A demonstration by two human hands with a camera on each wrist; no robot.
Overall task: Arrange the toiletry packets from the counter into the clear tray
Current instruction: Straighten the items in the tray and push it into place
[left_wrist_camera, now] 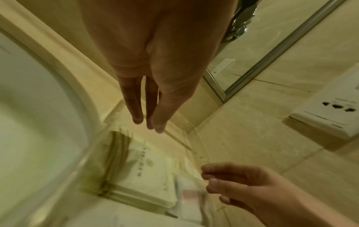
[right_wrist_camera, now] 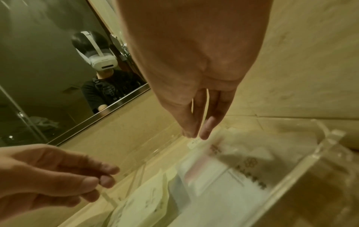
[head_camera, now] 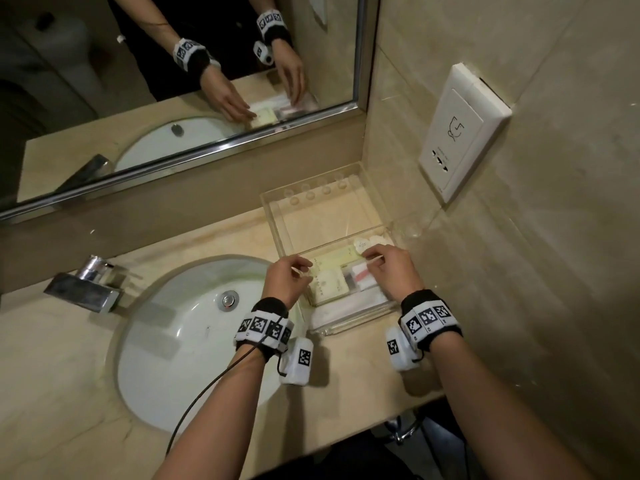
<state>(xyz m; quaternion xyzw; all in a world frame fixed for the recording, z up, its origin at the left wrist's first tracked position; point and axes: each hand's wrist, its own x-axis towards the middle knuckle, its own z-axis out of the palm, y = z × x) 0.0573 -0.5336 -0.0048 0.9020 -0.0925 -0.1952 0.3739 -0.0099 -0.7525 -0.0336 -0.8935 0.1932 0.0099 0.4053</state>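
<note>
The clear tray stands on the counter in the corner by the wall. A cross wall splits it, and its near part holds cream packets, a clear packet with a pink strip and a white round-edged packet. My left hand hovers over the tray's left wall and the cream packets, fingers relaxed and holding nothing. My right hand hovers over the pink-striped packet, fingers loose, nothing pinched between them. The tray's far part shows only bare floor.
A white sink basin lies left of the tray, with a chrome tap behind it. The mirror runs along the back. A white wall socket sits on the right wall. The counter's front edge is near my forearms.
</note>
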